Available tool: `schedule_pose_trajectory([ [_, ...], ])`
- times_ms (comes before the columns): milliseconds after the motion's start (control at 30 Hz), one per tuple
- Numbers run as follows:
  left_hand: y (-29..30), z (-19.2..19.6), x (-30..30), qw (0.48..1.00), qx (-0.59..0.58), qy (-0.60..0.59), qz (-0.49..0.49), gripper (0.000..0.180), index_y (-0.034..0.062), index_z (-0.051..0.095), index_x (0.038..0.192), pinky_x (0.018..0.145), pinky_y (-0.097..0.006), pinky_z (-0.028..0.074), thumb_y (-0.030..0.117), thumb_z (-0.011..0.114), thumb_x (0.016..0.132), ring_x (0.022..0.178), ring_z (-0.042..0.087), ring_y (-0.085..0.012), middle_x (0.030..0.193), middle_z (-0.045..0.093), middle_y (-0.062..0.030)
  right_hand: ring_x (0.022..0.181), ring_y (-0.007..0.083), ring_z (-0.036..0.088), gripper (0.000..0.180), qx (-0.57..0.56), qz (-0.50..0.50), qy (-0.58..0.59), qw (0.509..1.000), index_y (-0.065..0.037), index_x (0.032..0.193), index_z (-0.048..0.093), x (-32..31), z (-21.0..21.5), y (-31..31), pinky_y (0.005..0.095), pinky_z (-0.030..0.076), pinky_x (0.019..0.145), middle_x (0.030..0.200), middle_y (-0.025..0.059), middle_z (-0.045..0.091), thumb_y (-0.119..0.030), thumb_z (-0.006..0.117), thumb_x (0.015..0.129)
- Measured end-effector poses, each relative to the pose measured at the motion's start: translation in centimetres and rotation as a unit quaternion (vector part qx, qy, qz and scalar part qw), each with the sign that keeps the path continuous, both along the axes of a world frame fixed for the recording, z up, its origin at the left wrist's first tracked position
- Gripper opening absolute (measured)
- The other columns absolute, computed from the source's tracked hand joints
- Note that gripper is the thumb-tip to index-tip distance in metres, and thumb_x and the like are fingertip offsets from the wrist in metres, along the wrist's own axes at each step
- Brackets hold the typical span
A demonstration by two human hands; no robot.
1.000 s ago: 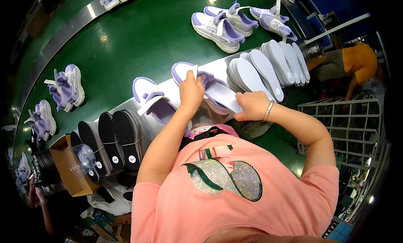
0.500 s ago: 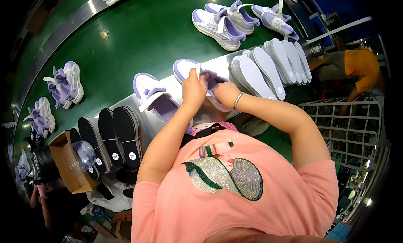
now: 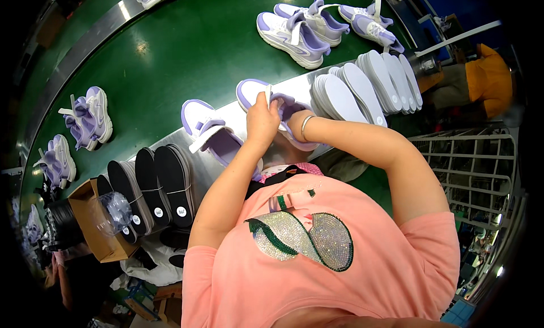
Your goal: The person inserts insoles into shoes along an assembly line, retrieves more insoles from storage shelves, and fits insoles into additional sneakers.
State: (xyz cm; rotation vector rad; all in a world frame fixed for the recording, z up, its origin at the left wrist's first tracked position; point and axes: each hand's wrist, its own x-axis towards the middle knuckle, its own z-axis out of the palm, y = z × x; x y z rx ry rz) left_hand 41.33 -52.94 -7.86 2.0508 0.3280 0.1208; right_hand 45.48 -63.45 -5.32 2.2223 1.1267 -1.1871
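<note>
The left hand's (image 3: 262,121) fingers are together, clamped on the white-and-lilac shoe (image 3: 247,95) at its upper, by the white strap (image 3: 268,92). The right hand (image 3: 296,124) is sunk into the shoe's opening up to about the bracelet (image 3: 306,129); its fingertips are hidden, so I cannot tell whether they are spread or together. The shoe sits over the metal ledge (image 3: 231,113), toe pointing away from the body. To work well here, I judge, the left grip should hold the opening wide and steady the toe, while the right reaches low along the sole, fingers flat, pressing evenly without crushing the heel collar. Just left lies a matching shoe (image 3: 196,115), its opening facing the person. Farther out, pale insoles (image 3: 338,98) lean in stacks to the right, black insoles (image 3: 171,178) stand bundled to the left, and another pair of shoes (image 3: 289,39) rests on the green surface (image 3: 187,56).
</note>
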Motion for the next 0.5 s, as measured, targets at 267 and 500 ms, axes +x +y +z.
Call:
schedule_pose_trajectory([
  [267,-0.3,0.1,0.1,1.000,0.002,-0.002,-0.002,0.020,-0.0020,0.045,0.086,0.055,-0.045,0.042,0.016,0.050,0.078,0.063,0.054,-0.0408,0.065,0.055,-0.0239,0.082,0.0235,0.060,0.021,-0.018,0.039,-0.011,0.999,-0.008,0.084,0.064,0.3,1.9,-0.7,0.0332,0.045,0.071,0.085,0.0114,0.062,-0.015,0.051,0.070],
  [500,-0.6,0.0,0.2,1.000,0.016,-0.007,-0.004,0.020,-0.0021,0.044,0.087,0.056,-0.045,0.042,0.015,0.049,0.078,0.063,0.054,-0.0402,0.065,0.055,-0.0236,0.072,0.0247,0.059,0.027,0.031,0.046,0.023,0.998,-0.005,0.091,0.055,-0.6,2.6,-5.2,0.0470,0.024,0.088,0.073,0.0097,0.061,-0.020,0.051,0.069],
])
